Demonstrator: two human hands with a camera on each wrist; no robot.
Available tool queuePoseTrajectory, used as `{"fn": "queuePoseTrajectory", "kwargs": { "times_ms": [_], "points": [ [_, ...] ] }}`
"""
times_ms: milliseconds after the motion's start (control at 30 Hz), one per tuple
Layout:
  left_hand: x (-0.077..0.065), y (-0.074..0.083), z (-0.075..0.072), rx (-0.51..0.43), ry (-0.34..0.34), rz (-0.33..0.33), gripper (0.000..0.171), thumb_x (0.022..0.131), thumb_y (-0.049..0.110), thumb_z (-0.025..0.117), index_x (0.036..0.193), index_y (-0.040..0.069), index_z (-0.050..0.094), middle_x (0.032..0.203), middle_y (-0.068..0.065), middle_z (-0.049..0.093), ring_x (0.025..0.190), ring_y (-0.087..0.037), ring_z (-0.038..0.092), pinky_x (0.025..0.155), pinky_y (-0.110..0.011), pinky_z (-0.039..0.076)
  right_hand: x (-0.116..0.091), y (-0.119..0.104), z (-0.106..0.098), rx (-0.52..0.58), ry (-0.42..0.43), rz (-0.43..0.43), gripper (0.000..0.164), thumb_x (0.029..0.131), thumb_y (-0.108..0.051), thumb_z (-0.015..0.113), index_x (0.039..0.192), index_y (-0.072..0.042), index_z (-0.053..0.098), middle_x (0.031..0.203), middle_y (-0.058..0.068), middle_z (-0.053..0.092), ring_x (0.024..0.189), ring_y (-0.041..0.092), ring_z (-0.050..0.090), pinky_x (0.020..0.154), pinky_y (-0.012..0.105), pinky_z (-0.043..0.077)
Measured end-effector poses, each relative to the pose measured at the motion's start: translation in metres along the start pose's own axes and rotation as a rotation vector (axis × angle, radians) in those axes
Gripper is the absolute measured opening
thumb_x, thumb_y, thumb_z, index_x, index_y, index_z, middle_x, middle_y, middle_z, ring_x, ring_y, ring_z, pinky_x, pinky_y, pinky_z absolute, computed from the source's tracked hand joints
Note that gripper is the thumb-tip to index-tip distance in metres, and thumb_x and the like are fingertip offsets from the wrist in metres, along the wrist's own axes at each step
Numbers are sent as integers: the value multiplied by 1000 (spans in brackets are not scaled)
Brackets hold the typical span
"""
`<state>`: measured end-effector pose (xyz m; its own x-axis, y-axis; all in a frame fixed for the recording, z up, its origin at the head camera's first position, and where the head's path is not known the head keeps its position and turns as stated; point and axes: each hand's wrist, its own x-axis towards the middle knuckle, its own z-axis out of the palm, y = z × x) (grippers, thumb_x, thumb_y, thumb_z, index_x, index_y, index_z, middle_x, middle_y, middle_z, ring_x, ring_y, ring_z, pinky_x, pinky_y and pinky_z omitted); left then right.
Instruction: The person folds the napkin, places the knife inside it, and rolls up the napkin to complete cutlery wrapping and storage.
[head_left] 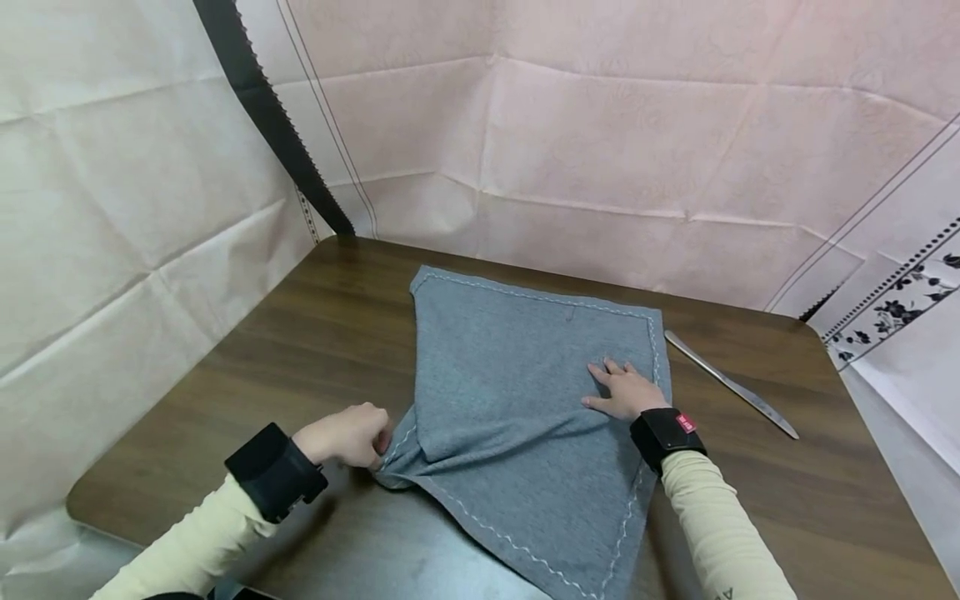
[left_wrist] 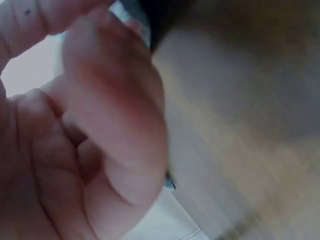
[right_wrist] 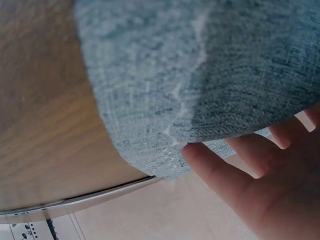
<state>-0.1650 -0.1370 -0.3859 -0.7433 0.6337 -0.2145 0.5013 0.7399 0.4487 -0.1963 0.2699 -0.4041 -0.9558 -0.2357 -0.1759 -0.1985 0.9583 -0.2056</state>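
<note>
A blue-grey cloth (head_left: pixel 510 358) with pale zigzag stitching along its edges lies on a brown wooden table (head_left: pixel 300 367). Its near left part is bunched and folded, and the near edge hangs toward the front. My left hand (head_left: pixel 352 437) pinches the cloth's left corner; in the left wrist view the curled fingers (left_wrist: pixel 120 120) hide most of that grip. On the cloth's right part rests my right hand (head_left: pixel 624 393), fingers spread. The right wrist view shows the stitched border (right_wrist: pixel 185 100) close by those fingers. A crease runs between the two hands.
A metal table knife (head_left: pixel 731 385) lies right of the cloth, its upper end near the cloth's edge. Pale patterned sheeting (head_left: pixel 600 150) hangs behind the table and at its left side. Near the front, the tabletop shows a bright glare.
</note>
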Motion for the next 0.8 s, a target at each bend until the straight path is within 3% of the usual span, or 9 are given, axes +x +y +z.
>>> {"fn": "queuePoseTrajectory", "kwargs": {
  "times_ms": [100,200,333,433,633,800],
  "points": [
    [14,-3,-1,39,79,3,9,76,4,64,69,9,60,62,3,50,49,-8,43,46,-24,37,0,1,1,-4,1,2,66,87,-39,58,139,-5,36,141,28,27,126,51,22,91,62,30],
    [32,-6,1,59,131,-17,13,81,8,62,69,7,56,59,4,42,48,-8,37,46,-23,32,0,2,1,-8,4,0,66,87,-39,58,139,-5,36,141,28,27,125,51,22,90,62,30],
    [52,-6,5,70,125,-34,33,82,8,59,57,11,39,51,4,26,44,-9,27,44,-23,23,1,3,2,-8,4,-5,66,87,-39,58,139,-5,36,141,28,27,125,51,23,90,62,31],
    [59,-5,6,63,113,-42,38,83,7,60,54,13,36,50,4,26,43,-10,28,44,-23,24,1,2,1,-12,5,-7,66,87,-40,58,139,-5,37,141,27,28,125,51,23,89,62,31],
    [59,-13,5,4,67,-28,37,84,5,61,54,13,42,51,6,31,44,-8,28,46,-21,25,0,0,-1,-6,8,-6,65,87,-38,59,138,-4,38,140,28,29,125,51,24,88,64,31],
    [40,-30,-2,-19,61,-59,44,84,7,61,48,16,37,45,9,24,40,-6,23,45,-21,24,-1,-2,-1,-5,5,-9,65,86,-38,59,138,-4,38,140,28,29,124,51,24,88,63,31]
  ]
}}
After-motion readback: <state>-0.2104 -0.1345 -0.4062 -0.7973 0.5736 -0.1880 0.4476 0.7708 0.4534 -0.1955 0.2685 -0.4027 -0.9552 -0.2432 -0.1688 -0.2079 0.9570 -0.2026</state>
